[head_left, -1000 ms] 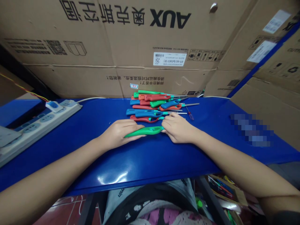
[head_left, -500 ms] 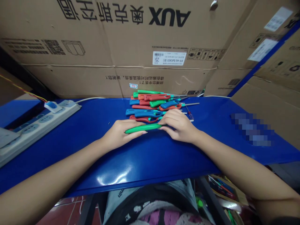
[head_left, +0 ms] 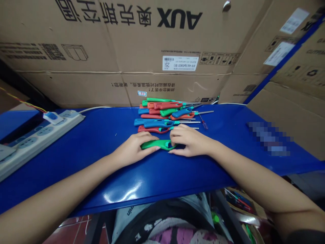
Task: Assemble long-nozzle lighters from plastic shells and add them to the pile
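A green long-necked gas lighter (head_left: 162,145) lies low over the blue table, its trigger loop turned up to view. My left hand (head_left: 135,147) grips the handle end, thumb along the near side and fingers along the far side. At the trigger end my right hand (head_left: 188,140) is closed round the lighter, and its nozzle is hidden there. Just beyond my hands is a pile of red, blue, green and orange lighters (head_left: 166,113) with metal nozzles pointing right. By the pile's right end lies a small screwdriver (head_left: 203,123) with a purple handle.
A white power strip (head_left: 43,135) with a plug in it lies at the left of the blue table (head_left: 122,179). Behind stands a cardboard wall (head_left: 137,44) with a small number tag (head_left: 142,93). A pixelated object (head_left: 270,139) lies at right. Below right is a box of lighters (head_left: 240,201).
The green lighter has come slightly nearer to me and has turned from edge-on to show its side and trigger loop. Both hands moved with it. The whole view shifted a little.
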A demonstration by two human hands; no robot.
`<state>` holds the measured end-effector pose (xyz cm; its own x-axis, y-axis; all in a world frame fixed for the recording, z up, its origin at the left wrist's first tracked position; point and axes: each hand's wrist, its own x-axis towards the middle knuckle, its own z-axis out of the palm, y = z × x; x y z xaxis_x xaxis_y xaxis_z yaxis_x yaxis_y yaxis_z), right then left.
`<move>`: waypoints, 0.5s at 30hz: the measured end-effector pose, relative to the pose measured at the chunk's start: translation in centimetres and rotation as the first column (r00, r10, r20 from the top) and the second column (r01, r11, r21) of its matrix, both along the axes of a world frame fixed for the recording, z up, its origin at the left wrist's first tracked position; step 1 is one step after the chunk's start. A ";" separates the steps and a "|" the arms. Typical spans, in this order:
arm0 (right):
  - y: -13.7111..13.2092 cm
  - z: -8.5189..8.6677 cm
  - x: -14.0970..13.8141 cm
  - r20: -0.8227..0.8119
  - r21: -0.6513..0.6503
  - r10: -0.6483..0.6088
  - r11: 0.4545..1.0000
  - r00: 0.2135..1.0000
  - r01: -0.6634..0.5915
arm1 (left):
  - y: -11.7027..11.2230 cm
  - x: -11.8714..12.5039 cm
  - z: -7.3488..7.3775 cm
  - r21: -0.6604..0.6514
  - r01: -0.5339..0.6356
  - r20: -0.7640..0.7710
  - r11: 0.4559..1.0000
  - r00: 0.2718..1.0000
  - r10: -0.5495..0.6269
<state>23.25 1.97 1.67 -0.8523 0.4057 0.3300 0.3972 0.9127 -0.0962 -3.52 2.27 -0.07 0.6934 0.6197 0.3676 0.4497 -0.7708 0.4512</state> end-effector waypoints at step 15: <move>2.6 3.7 5.7 0.519 0.023 -0.850 0.120 0.091 0.993 | -1.0 -0.8 1.1 0.018 -0.036 -0.273 0.999 0.961 0.040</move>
